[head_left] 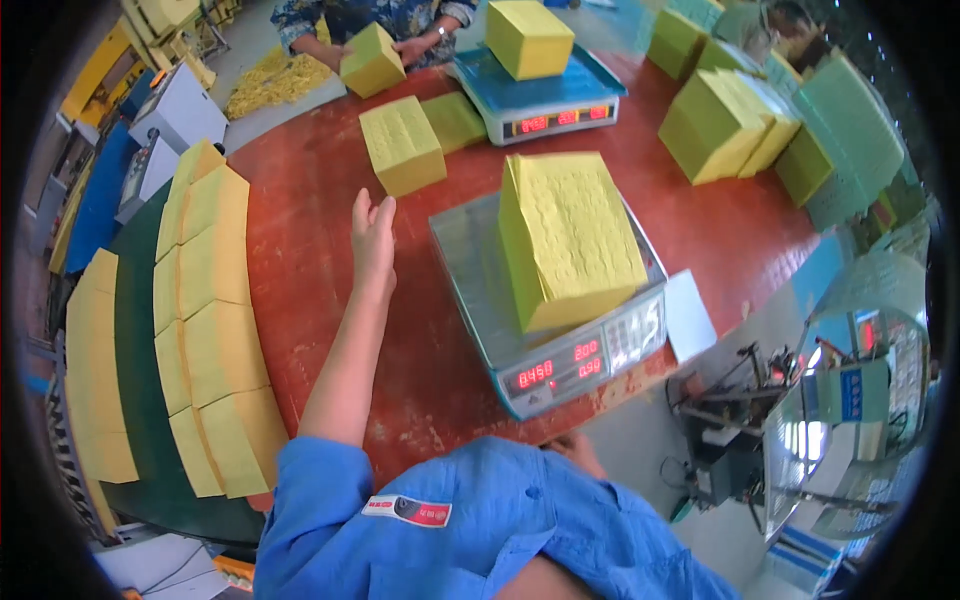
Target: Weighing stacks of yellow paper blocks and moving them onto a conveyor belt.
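So the person's left hand is stretched out over the worn red tabletop, fingers straight and held together, palm flat, holding nothing at all. It's pointing toward a thick yellow block of stacked paper sheets lying on the table just past the fingertips, not touching it. To the right of the arm there's a grey digital weighing scale with red number displays, and a taller yellow paper stack sits on its metal pan, leaning a bit. The right hand is barely visible below the scale's front edge, mostly hidden by the blue shirt, so can't tell what its fingers are doing. Across the table, another person's hands are gripping a smaller yellow paper block, beside a blue-topped scale.
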A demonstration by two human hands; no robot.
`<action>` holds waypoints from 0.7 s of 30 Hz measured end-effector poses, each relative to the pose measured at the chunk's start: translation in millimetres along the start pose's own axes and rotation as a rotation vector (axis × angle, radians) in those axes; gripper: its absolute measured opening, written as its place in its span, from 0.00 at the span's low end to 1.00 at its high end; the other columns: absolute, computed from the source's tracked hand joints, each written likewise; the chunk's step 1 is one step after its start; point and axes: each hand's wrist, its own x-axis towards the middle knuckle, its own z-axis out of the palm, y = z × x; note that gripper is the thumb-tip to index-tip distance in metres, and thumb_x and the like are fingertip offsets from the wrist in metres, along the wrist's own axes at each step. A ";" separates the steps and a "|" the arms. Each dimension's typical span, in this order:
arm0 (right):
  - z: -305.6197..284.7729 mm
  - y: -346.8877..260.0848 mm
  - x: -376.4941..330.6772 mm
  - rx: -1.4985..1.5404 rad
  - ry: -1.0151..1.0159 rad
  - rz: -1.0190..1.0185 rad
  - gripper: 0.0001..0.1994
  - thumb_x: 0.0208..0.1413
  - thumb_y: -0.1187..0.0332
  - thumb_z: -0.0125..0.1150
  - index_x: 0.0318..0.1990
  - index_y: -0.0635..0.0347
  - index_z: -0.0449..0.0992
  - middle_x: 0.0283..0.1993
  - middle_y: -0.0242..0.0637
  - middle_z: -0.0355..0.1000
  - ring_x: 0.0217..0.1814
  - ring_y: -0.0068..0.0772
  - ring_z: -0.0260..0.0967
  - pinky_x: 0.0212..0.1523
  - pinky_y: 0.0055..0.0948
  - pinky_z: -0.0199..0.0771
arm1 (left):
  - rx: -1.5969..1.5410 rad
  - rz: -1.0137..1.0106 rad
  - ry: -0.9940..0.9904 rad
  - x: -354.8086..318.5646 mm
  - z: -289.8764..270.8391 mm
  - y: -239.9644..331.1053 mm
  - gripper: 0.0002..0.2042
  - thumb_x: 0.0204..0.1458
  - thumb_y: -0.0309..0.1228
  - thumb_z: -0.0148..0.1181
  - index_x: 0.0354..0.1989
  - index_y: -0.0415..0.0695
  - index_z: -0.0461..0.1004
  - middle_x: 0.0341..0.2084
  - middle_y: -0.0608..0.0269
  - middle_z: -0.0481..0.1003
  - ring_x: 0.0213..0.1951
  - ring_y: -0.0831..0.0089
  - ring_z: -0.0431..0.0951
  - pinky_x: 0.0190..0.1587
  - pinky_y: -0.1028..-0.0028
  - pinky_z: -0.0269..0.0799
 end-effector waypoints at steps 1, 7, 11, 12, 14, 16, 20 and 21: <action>-1.0 6.8 1.9 0.033 -0.029 0.035 0.14 0.57 0.71 0.59 0.50 0.65 0.78 0.46 0.43 0.79 0.49 0.37 0.75 0.52 0.34 0.73 | 0.031 -0.013 -0.012 -20.1 -2.4 4.6 0.37 0.59 0.44 0.55 0.71 0.40 0.47 0.67 0.50 0.56 0.67 0.61 0.58 0.64 0.59 0.58; -13.2 10.7 8.2 -0.017 -0.149 -0.021 0.15 0.56 0.69 0.58 0.48 0.66 0.77 0.46 0.48 0.78 0.48 0.38 0.75 0.50 0.35 0.73 | -0.228 -0.131 -0.401 -109.5 18.7 50.3 0.30 0.62 0.46 0.52 0.67 0.41 0.58 0.60 0.55 0.64 0.56 0.66 0.68 0.57 0.62 0.68; -27.9 30.6 13.4 -0.174 -0.260 -0.237 0.14 0.55 0.67 0.58 0.47 0.61 0.78 0.46 0.52 0.76 0.49 0.50 0.75 0.49 0.39 0.73 | -0.245 -0.252 -0.505 -137.9 40.4 66.6 0.30 0.60 0.47 0.56 0.64 0.41 0.61 0.57 0.57 0.66 0.56 0.68 0.67 0.53 0.64 0.69; -34.1 35.9 15.2 -0.248 -0.284 -0.285 0.14 0.55 0.66 0.58 0.47 0.61 0.77 0.46 0.52 0.76 0.49 0.52 0.74 0.48 0.41 0.73 | -0.218 -0.261 -0.519 -145.7 49.8 69.5 0.29 0.60 0.48 0.55 0.64 0.42 0.61 0.57 0.58 0.66 0.56 0.68 0.67 0.53 0.62 0.68; -54.9 45.5 17.0 -0.275 -0.304 -0.406 0.14 0.55 0.65 0.57 0.47 0.60 0.77 0.46 0.52 0.76 0.49 0.53 0.74 0.48 0.42 0.73 | -0.167 -0.287 -0.553 -161.3 75.0 71.5 0.28 0.61 0.50 0.53 0.63 0.44 0.63 0.57 0.58 0.67 0.56 0.67 0.67 0.54 0.59 0.67; -78.8 37.2 11.7 -0.289 -0.324 -0.528 0.15 0.55 0.64 0.57 0.47 0.60 0.77 0.46 0.52 0.76 0.49 0.55 0.73 0.48 0.42 0.73 | -0.092 -0.272 -0.497 -172.8 89.3 72.9 0.28 0.61 0.49 0.51 0.65 0.46 0.61 0.59 0.58 0.67 0.59 0.64 0.67 0.60 0.55 0.62; -137.2 35.4 2.6 -0.331 -0.300 -0.445 0.15 0.56 0.63 0.57 0.48 0.59 0.77 0.46 0.53 0.75 0.48 0.54 0.74 0.48 0.43 0.74 | -0.028 -0.308 -0.422 -170.2 105.0 65.3 0.26 0.62 0.44 0.50 0.65 0.43 0.61 0.59 0.57 0.67 0.61 0.63 0.66 0.61 0.54 0.61; -149.8 36.2 -0.3 -0.288 -0.273 -0.397 0.15 0.56 0.64 0.57 0.46 0.62 0.78 0.43 0.53 0.76 0.46 0.53 0.75 0.48 0.42 0.74 | -0.054 -0.325 -0.394 -172.4 111.1 64.0 0.26 0.62 0.43 0.49 0.64 0.42 0.61 0.59 0.56 0.68 0.61 0.63 0.66 0.60 0.53 0.61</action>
